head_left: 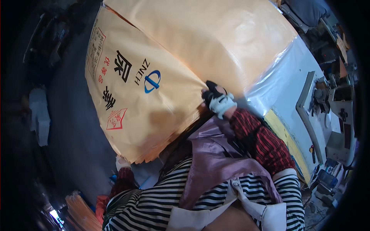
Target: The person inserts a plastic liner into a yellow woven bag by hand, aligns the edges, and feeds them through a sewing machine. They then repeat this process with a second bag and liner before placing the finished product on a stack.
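A stack of tan woven sacks (169,104) lies in front of me, printed in black, red and blue. Several layered edges show along its near side. My right hand (217,99), in a black and white glove, is closed on the sacks' right corner. At their near left corner is my left hand (122,162), in a pale glove, its fingers closed at the edge and partly hidden. Beyond the printed sacks, plain tan sack material (223,34) spreads across the work surface.
On the right is a pale table (287,100) with a yellow strip (283,134) along its near edge. A sewing machine (322,96) stands at the far right. More tan sacks (83,211) are at the lower left, and a white bundle (39,115) is at the left.
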`<action>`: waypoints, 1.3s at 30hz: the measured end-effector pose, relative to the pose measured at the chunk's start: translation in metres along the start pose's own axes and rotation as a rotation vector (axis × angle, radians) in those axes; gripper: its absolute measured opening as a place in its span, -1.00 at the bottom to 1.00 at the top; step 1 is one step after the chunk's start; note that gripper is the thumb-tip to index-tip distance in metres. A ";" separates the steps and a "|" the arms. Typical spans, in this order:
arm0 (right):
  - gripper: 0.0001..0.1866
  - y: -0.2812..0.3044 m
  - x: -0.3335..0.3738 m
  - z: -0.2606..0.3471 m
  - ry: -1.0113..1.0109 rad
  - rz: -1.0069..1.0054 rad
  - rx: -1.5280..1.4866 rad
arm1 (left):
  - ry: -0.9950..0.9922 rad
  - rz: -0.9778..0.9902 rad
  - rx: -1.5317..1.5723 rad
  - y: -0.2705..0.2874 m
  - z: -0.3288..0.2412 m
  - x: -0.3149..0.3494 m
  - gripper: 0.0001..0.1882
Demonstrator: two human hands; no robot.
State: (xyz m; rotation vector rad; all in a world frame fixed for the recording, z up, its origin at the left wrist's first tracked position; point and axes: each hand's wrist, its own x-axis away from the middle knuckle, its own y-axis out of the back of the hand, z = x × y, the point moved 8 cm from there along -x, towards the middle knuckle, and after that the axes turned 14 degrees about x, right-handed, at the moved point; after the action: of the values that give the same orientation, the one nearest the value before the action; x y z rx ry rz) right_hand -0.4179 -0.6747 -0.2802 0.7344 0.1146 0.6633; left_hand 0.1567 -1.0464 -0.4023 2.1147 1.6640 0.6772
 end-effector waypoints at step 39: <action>-0.60 -0.119 0.020 -0.155 0.211 0.723 0.814 | -0.476 0.931 -1.007 -0.094 -0.115 0.101 -0.44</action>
State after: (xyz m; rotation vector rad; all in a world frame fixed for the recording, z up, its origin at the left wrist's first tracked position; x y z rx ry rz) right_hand -0.3902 -0.6375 -0.4712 1.5165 0.3311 1.4197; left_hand 0.0350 -0.9269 -0.3457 1.8797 -0.0674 0.8806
